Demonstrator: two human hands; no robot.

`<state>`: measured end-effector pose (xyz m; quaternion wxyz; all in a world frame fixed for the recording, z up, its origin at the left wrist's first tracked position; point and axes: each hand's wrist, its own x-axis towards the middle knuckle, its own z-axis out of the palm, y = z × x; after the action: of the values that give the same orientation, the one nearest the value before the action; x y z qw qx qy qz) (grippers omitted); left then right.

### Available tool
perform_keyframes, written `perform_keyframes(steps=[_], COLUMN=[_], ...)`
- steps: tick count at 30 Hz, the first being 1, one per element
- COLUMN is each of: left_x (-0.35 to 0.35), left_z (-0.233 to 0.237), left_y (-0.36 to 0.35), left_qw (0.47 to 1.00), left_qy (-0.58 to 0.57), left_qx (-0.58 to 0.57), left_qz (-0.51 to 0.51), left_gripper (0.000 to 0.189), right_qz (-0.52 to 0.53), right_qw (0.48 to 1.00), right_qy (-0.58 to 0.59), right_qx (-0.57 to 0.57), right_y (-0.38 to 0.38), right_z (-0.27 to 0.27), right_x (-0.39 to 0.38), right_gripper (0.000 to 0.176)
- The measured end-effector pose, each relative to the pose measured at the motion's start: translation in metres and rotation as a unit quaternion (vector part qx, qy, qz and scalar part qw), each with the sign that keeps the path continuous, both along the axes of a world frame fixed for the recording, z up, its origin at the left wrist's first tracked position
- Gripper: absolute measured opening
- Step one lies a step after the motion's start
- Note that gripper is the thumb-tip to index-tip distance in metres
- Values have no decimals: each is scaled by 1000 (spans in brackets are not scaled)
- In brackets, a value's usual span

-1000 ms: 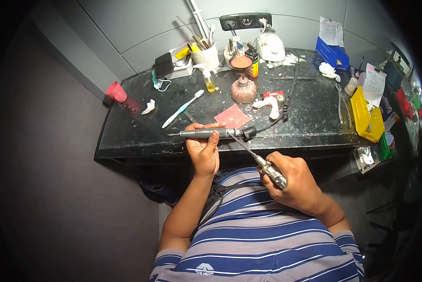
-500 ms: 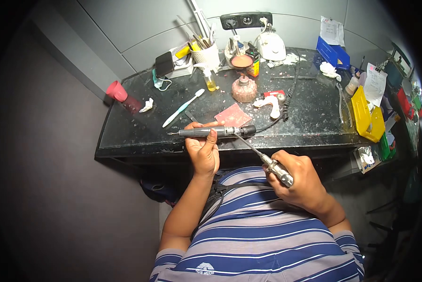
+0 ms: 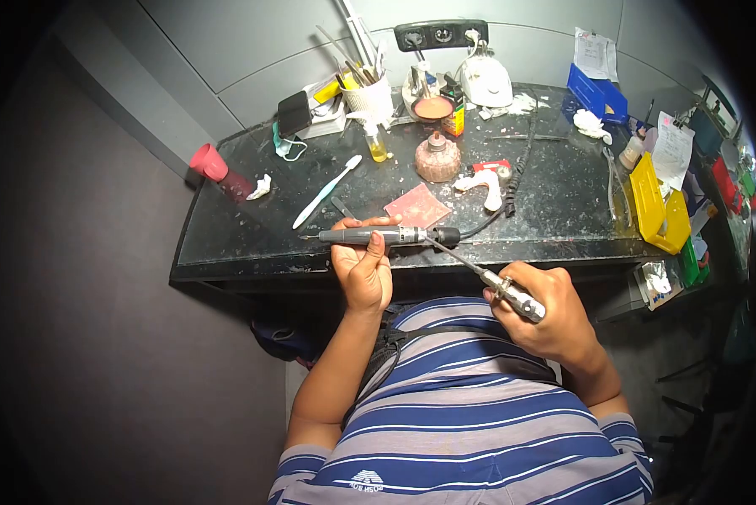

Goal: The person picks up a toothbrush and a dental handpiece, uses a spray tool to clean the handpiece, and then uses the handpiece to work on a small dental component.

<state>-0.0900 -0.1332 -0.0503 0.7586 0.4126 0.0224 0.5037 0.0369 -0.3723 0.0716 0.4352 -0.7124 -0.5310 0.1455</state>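
Observation:
My left hand (image 3: pixel 365 268) holds a dark grey rotary handpiece (image 3: pixel 361 236) level over the desk's front edge, its thin tip pointing left and its cable running off to the right. In my right hand (image 3: pixel 548 313) is a silver metal air gun (image 3: pixel 512 296), gripped at its body. The gun's long thin nozzle reaches up and left, its end close to the ringed right part of the handpiece. Whether the two touch, I cannot tell. Just behind the handpiece lies a pink square sheet (image 3: pixel 417 205).
On the black desk (image 3: pixel 252 240) are a toothbrush (image 3: pixel 327 192), a pink cup (image 3: pixel 209 162), a glass burner (image 3: pixel 437 158), a white horseshoe-shaped model (image 3: pixel 483 189) and a tool holder (image 3: pixel 368 103). A yellow tray (image 3: pixel 654 210) and a blue tray (image 3: pixel 595 94) stand on the right.
My right hand and the air gun have moved slightly to the right, with the nozzle end shifting right along the handpiece. My left hand has stayed nearly still.

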Motion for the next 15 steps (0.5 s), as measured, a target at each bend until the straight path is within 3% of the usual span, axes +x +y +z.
perform_keyframes(steps=[15], left_x=[-1], left_z=[0], left_y=[1], left_qw=[1000], left_qy=[0], left_qx=[-14], left_qz=[-6], left_gripper=[31], right_qz=[13], right_qw=[1000], right_qy=[15], right_qx=[15], right_y=[2], right_z=[0], right_x=[10], right_gripper=[13])
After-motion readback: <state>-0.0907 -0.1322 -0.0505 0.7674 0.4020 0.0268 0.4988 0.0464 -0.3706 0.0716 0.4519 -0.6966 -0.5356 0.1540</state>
